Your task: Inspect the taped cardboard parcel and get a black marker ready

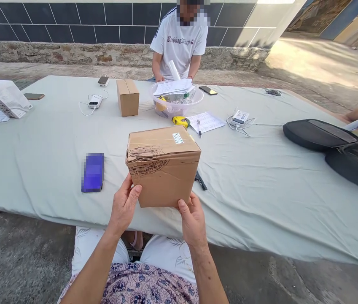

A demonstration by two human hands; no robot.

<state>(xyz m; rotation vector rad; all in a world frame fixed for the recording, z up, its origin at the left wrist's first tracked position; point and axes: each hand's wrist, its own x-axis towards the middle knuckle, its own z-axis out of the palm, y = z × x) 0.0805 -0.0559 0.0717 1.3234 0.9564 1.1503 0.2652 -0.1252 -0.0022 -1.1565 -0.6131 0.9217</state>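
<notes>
A brown cardboard box (pixel 166 181) is held up over the near side of the table, between my two hands. Black pen scribbles cover its upper left edge, and a small patterned sticker is on its top. My left hand (pixel 125 204) grips the lower left side, thumb on the front face. At the lower right corner, my right hand (pixel 193 217) grips with its thumb in front; the other fingers are partly hidden behind. A black marker (pixel 201 180) lies on the cloth just right of the box, partly hidden by it. Left of my hands lies a purple-screened phone (pixel 93 173).
On the pale green tablecloth (pixel 39 147) are a second cardboard box (pixel 128 99), a plastic basin (pixel 175 107) of papers and bottles, a yellow tape measure (pixel 181 121), a written sheet (pixel 207 122), power banks and a black case (pixel 321 135). People sit opposite and at both sides.
</notes>
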